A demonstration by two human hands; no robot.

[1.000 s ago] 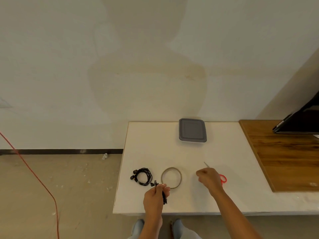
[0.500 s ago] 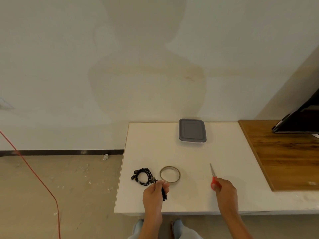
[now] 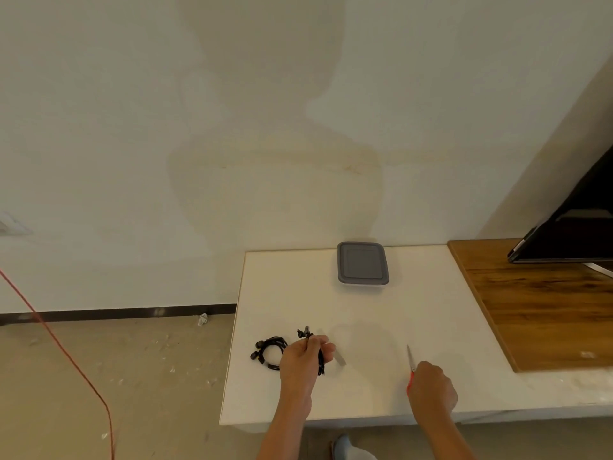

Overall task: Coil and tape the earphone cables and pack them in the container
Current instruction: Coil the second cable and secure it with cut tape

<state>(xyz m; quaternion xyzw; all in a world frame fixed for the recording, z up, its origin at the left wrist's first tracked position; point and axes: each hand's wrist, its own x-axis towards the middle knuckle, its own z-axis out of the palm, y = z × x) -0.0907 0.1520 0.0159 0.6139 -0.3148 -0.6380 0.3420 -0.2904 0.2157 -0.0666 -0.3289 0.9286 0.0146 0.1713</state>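
Note:
My left hand (image 3: 303, 360) is closed on a bundled black earphone cable (image 3: 320, 363); its earbuds stick up above my fingers. A short strip of tape (image 3: 339, 357) juts out to the right of that hand. A second black earphone (image 3: 268, 355) lies coiled on the white table (image 3: 331, 303), just left of my left hand. My right hand (image 3: 431, 388) grips red-handled scissors (image 3: 410, 360), blade pointing away from me. The tape roll (image 3: 391, 343) shows only as a faint blurred ring between my hands. The container (image 3: 362, 263), grey lid on, sits at the table's far edge.
A wooden board (image 3: 537, 310) adjoins the table on the right, with a dark monitor (image 3: 570, 234) over it. A red cord (image 3: 66, 353) runs across the floor at left. The table's near edge is close below my hands.
My right hand picked up the scissors and drew back toward the near edge. My left hand lifted the cable bundle slightly. The tape ring went from sharp to a faint blur.

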